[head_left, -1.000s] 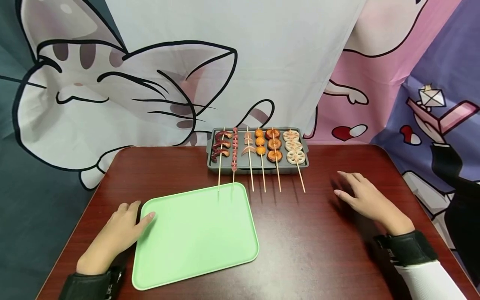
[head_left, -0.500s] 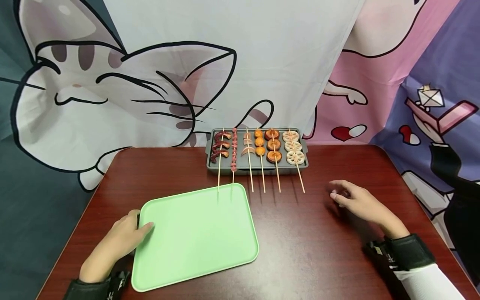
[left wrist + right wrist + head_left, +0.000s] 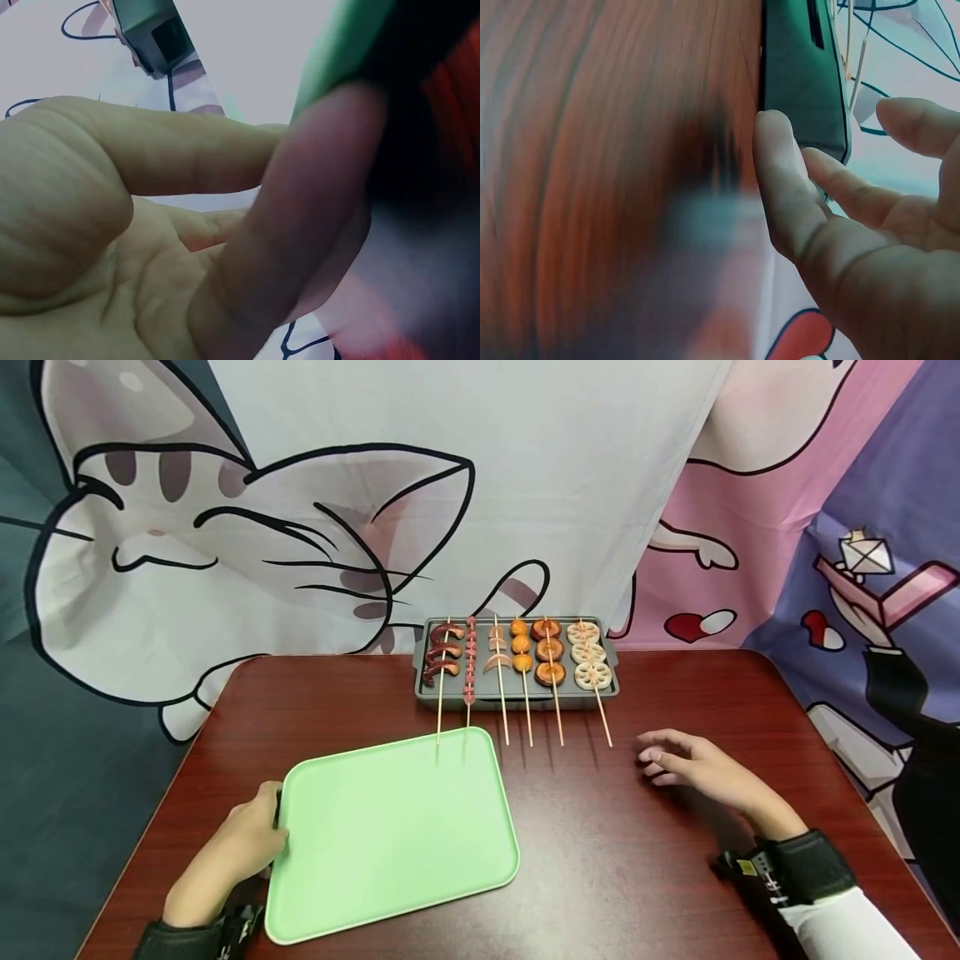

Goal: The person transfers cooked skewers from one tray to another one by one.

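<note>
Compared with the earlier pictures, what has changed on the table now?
The right grip moved leftward and slightly nearer the person, fingers more curled. The left grip drew its thumb back from over the green tray to its left edge, which it seems to pinch. The green tray, skewers and grey pan stayed in place.

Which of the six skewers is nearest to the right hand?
The skewer of pale, holed slices, at the row's right end: its stick reaches closest to the right hand, while the other five lie farther left.
</note>
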`<state>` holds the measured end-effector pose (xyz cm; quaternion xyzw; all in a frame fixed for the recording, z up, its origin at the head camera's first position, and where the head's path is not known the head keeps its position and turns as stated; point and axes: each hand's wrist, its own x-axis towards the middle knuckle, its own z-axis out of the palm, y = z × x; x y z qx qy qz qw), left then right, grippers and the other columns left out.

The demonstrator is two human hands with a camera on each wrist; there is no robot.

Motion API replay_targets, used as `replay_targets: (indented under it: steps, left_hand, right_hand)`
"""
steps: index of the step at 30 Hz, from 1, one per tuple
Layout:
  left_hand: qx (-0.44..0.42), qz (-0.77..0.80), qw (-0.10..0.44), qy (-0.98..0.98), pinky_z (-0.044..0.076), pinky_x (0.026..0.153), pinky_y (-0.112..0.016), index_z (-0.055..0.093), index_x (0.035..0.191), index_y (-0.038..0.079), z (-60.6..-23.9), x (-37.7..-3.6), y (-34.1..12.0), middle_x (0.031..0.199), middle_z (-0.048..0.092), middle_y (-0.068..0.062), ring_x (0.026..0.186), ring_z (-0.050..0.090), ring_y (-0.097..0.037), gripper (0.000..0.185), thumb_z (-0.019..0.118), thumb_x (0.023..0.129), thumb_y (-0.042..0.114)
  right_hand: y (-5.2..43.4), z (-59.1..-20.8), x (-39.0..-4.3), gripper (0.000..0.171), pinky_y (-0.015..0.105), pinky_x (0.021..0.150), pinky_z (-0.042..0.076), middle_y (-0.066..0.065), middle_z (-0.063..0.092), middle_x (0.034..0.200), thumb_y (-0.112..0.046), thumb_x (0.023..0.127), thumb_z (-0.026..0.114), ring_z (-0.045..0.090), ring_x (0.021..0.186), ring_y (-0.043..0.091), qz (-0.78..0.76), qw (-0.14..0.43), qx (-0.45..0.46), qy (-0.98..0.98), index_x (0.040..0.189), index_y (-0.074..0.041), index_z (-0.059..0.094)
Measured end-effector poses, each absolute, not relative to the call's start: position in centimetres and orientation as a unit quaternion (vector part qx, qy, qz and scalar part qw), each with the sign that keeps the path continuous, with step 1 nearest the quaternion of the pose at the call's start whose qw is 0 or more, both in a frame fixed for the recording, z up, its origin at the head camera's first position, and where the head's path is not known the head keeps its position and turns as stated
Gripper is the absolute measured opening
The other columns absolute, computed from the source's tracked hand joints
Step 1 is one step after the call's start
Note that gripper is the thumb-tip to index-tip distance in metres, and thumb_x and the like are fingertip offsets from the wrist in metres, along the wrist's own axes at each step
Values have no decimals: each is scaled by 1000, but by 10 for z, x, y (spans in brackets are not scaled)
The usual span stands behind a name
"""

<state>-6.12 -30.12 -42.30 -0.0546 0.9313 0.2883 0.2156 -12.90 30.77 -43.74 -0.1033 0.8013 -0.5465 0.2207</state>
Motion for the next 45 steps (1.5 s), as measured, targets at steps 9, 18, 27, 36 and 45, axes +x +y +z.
replay_targets:
  steps: [9, 18, 27, 36, 45]
  left_hand:
    - [-58, 302, 217, 927, 58, 50, -35, 18, 151, -15, -424, -62, -297, 88, 56, -19, 59, 61, -21, 63, 52, 99, -3]
    - [-57, 311, 220, 923, 59, 51, -36, 17, 152, -14, -423, -62, -294, 91, 57, -19, 59, 61, -22, 64, 52, 100, -2]
    - [-54, 319, 209, 923, 58, 50, -36, 16, 154, -13, -425, -63, -288, 86, 57, -17, 54, 61, -23, 67, 53, 100, -2]
    - [-52, 320, 201, 924, 58, 51, -35, 22, 152, -14, -429, -66, -282, 90, 59, -17, 57, 61, -21, 63, 55, 101, -1]
    - [-44, 332, 182, 924, 59, 49, -31, 36, 143, -14, -430, -66, -274, 91, 57, -16, 59, 60, -20, 52, 60, 99, 0]
  right_hand:
    - [289, -446, -125, 54, 35, 90, 65, 26, 66, 123, -15, 108, 54, 72, 105, 20, -601, 267, -100, 746, 147, 18, 37]
    - [249, -452, -124, 56, 40, 98, 62, 32, 61, 133, -12, 108, 54, 72, 112, 22, -651, 307, -100, 687, 147, 21, 34]
    - [214, -455, -125, 53, 36, 98, 62, 33, 63, 133, -10, 106, 56, 73, 110, 22, -671, 339, -95, 653, 145, 22, 38]
    - [191, -462, -122, 49, 33, 92, 64, 27, 68, 124, -11, 106, 57, 74, 105, 21, -651, 352, -88, 667, 143, 19, 45]
    - [178, -463, -120, 43, 31, 87, 65, 27, 72, 116, -4, 103, 58, 75, 98, 20, -637, 323, -89, 694, 138, 21, 50]
